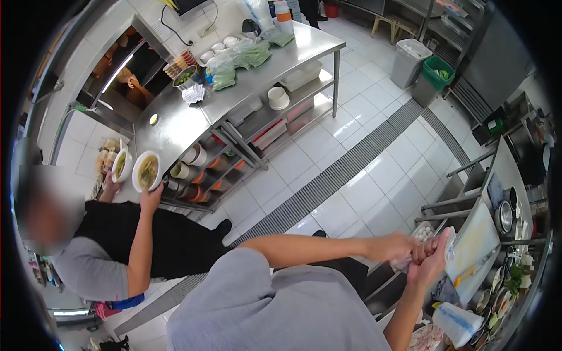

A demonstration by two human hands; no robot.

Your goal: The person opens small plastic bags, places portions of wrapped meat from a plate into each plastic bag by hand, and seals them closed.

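Note:
At the right, my left hand (404, 245) and my right hand (430, 260) are close together, both closed round a pale, wrapped-looking item (449, 238) whose nature I cannot make out. Just beyond them lies a white cutting board (474, 245) with a yellow-handled knife (465, 276) on it. Below my hands is a white and blue plastic-wrapped package (458, 323). A container of white round pieces (422, 231) is behind my hands.
A person (99, 245) at the left holds two white bowls of food, one of them a soup bowl (147, 172), by a steel counter (175, 131). Bins (408, 61) stand at the back right. A drain grate (339, 178) crosses the floor.

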